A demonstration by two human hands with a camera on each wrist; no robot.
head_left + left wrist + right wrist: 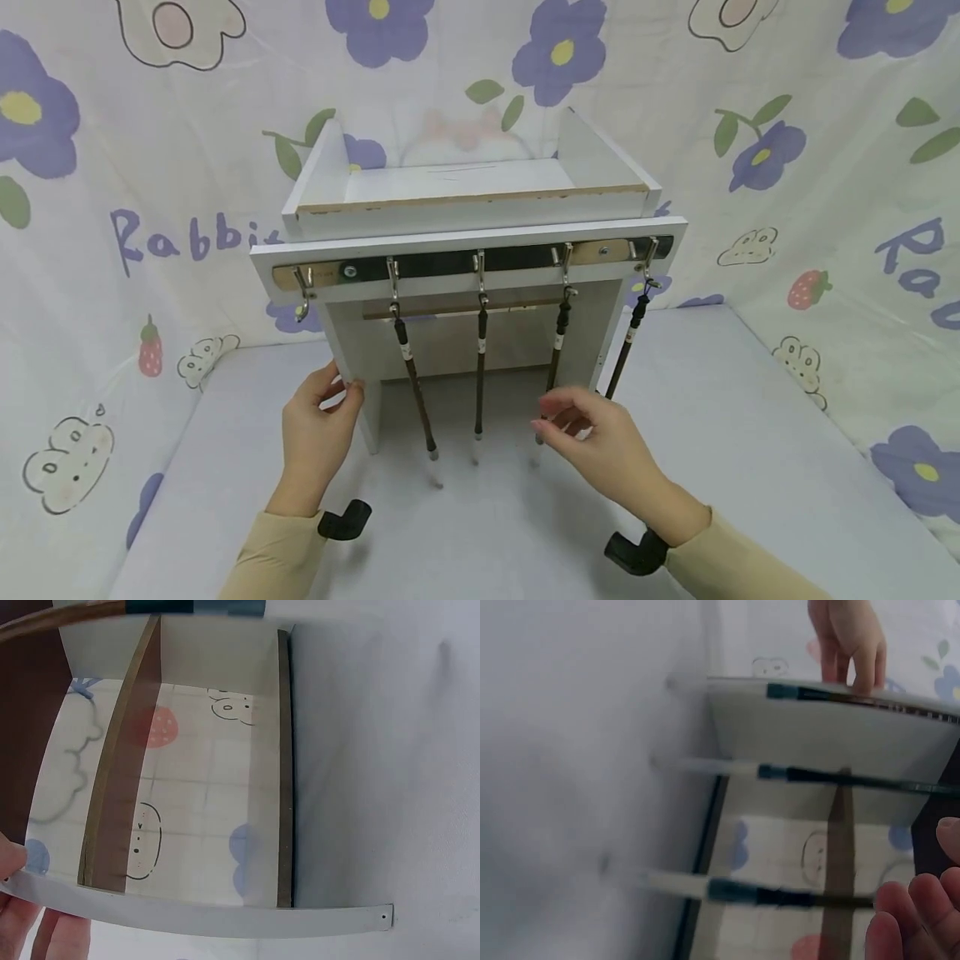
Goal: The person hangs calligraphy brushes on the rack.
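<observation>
My left hand (318,433) pinches the front edge of the left side panel (354,346) of a white wooden rack, thumb on one face and fingers on the other. Several calligraphy brushes with pale tips hang by their loops from metal hooks on the rack's front bar (442,265). My right hand (600,437) is beside the lower part of one brush (558,346), its fingers loosely bent with a gap to the thumb. In the right wrist view, that brush (739,891) runs behind the fingertips (891,900). Another brush (626,350) hangs at the far right, its lower end hidden behind the right hand.
A tray-like top (465,179) with raised sides forms the upper part of the rack. The rack stands on a white tabletop (750,433), before a patterned curtain (847,150). A black fitting sits at each wrist, by beige sleeves.
</observation>
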